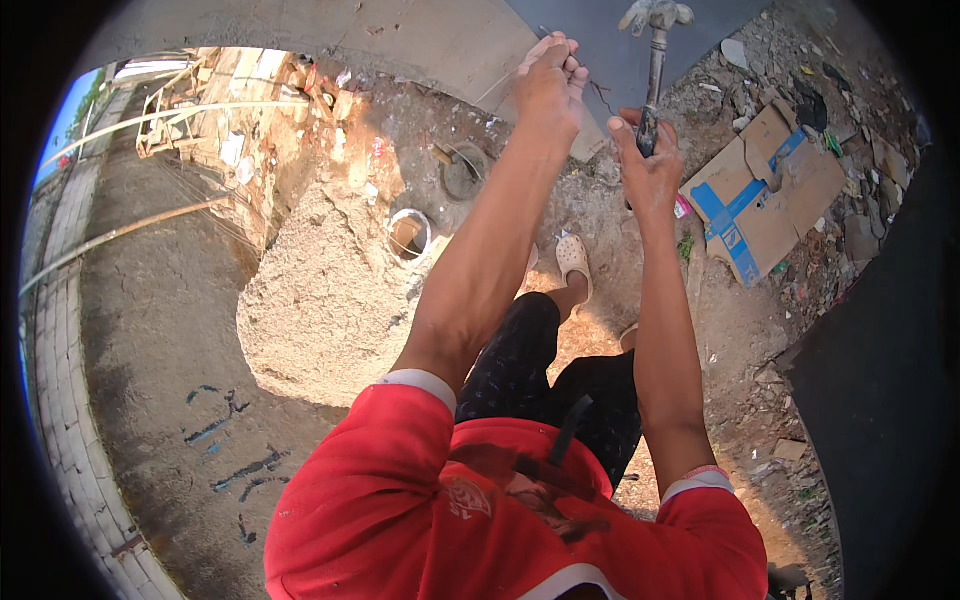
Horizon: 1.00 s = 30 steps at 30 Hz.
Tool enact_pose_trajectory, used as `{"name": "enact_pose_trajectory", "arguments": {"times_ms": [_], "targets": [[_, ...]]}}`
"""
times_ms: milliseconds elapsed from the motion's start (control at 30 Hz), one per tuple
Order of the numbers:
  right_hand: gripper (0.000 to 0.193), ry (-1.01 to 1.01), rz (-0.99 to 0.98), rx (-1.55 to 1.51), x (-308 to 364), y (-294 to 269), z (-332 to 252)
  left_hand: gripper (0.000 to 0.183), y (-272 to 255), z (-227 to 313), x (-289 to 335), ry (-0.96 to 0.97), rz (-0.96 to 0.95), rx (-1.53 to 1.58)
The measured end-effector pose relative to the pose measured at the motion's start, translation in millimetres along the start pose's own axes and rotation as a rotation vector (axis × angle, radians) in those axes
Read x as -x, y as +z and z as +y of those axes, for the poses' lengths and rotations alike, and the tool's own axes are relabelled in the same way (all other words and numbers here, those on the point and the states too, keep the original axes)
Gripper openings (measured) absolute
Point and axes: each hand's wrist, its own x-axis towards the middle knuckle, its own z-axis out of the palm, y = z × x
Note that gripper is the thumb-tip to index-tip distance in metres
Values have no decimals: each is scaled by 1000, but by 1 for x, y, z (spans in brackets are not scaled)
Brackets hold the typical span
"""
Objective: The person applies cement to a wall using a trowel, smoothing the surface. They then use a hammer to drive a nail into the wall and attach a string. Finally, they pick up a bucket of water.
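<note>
My right hand [648, 165] is wrapped round the dark grip of a claw hammer [656, 75], whose metal head points up and away from me. My left hand [550, 85] is closed against the edge where a pale, dusty surface [420, 50] meets a smooth grey one [610, 50]. What its fingers pinch, if anything, is too small to make out. A thin bent wire [600, 92] sticks out between the two hands.
Flattened cardboard [760, 190] with blue tape lies on the rubble-strewn ground at right. A white bucket [408, 237] and a dark round container [463, 170] stand left of my forearm, near a large rough rock [320, 300]. Wooden poles [130, 240] cross the far left.
</note>
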Motion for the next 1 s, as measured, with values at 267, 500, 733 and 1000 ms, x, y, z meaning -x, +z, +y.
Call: {"name": "enact_pose_trajectory", "arguments": {"times_ms": [267,500,733,1000], "targets": [[35,441,-218,120,124,-148,139,18,-9,-25,-20,201,-156,114],[38,187,-198,116,33,-133,225,18,-9,-32,-30,371,-256,146],[49,-253,-297,-291,-46,-69,181,14,-3,-34,-24,447,-287,160],[37,-377,-358,-541,-48,-3,161,17,-5,-36,-30,481,-405,206]]}}
